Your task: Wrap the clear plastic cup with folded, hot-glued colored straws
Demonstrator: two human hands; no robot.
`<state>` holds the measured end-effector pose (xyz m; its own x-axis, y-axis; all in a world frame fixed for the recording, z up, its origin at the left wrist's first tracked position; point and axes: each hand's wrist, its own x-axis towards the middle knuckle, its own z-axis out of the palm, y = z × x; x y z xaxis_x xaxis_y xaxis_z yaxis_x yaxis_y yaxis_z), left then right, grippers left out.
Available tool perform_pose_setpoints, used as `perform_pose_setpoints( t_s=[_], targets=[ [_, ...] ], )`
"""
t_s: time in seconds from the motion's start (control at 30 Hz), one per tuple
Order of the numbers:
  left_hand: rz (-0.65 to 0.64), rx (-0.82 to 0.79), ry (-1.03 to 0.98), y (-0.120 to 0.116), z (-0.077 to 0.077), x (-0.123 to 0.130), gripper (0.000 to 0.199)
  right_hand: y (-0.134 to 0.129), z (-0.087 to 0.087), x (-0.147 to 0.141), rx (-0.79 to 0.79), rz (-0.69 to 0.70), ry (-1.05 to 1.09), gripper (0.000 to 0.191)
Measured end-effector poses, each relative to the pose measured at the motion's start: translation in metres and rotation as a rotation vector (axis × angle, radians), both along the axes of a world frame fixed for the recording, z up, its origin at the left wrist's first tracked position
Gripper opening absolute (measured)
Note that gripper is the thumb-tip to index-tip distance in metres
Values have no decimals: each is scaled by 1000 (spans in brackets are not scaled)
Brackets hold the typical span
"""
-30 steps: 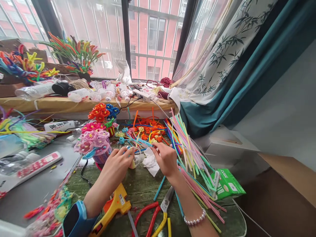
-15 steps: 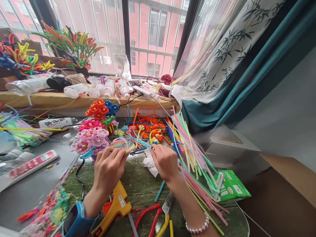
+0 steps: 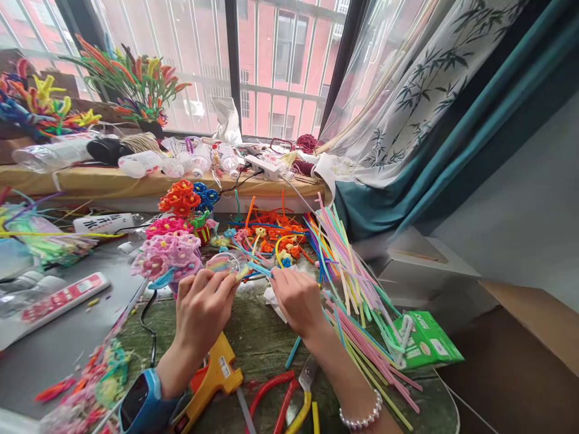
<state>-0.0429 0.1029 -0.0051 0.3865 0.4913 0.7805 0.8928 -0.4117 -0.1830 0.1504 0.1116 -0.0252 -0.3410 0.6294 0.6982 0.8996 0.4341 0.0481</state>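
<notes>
My left hand (image 3: 202, 313) pinches a pale yellow pipe cleaner (image 3: 243, 272), whose tip pokes out past the fingers. My right hand (image 3: 299, 302) has closed fingertips on a light blue pipe cleaner (image 3: 259, 268). The blue piece points left and meets the yellow tip in front of both hands; whether they are twisted together I cannot tell. Under the left wrist lies a yellow hot glue gun (image 3: 221, 375). Pliers-like cutters with red and yellow handles (image 3: 307, 375) rest between the forearms. A crumpled white tissue (image 3: 274, 302) is below the right fingers.
Pink pipe cleaner flowers (image 3: 169, 256) stand left of the hands. Loose pipe cleaners (image 3: 348, 265) spread at the right, beside a green packet (image 3: 427, 340). Orange pieces (image 3: 266, 226) lie behind the hands. A power strip (image 3: 262, 167) and bottles (image 3: 140, 164) line the windowsill.
My right hand has shifted slightly left, closer to my left hand. The blue pipe cleaner now lies against the yellow tip, with a shorter length showing. The view has shifted slightly.
</notes>
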Motion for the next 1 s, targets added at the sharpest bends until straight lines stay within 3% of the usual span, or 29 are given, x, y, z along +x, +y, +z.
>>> perform_pose_setpoints(
  t_s=[0.2, 0.43, 0.77, 1.0],
  targets=[
    [-14, 9, -11, -1, 0, 2, 5, -1, 0, -2, 16, -8, -21, 8],
    [-11, 4, 19, -2, -2, 5, 6, -2, -2, -2, 17, 82, 19, 10],
    [-21, 69, 150, -7, -9, 7, 15, -8, 0, -7, -12, 290, 286, 18],
    [-48, 89, 170, -10, -9, 11, 15, -8, -3, -11, -54, 363, 449, 19]
  ],
)
